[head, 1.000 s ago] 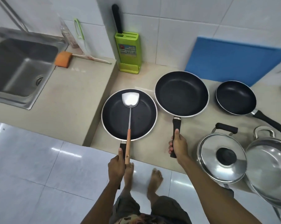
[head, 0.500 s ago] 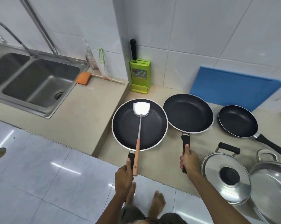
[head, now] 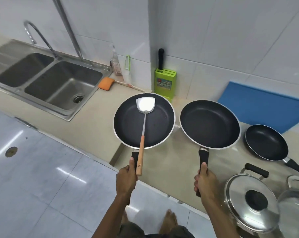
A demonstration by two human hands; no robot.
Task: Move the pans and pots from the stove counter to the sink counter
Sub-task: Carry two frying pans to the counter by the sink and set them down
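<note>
White-tiled kitchen, beige counter [head: 93, 131]. Left hand [head: 126, 179] clamps the left pan [head: 144, 120] handle mid-frame; right hand [head: 205, 182] clamps the second pan [head: 209, 124] — both lifted. Loose spatula [head: 143, 127] may slide off if tilted.

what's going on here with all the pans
A person is holding two black frying pans by their handles, one in each hand. The left hand grips the pan that has a metal spatula lying in it, over the edge of the sink counter. The right hand grips a second pan above the stove counter. A small pan, a lidded pot and another steel pot sit on the stove counter.
</note>
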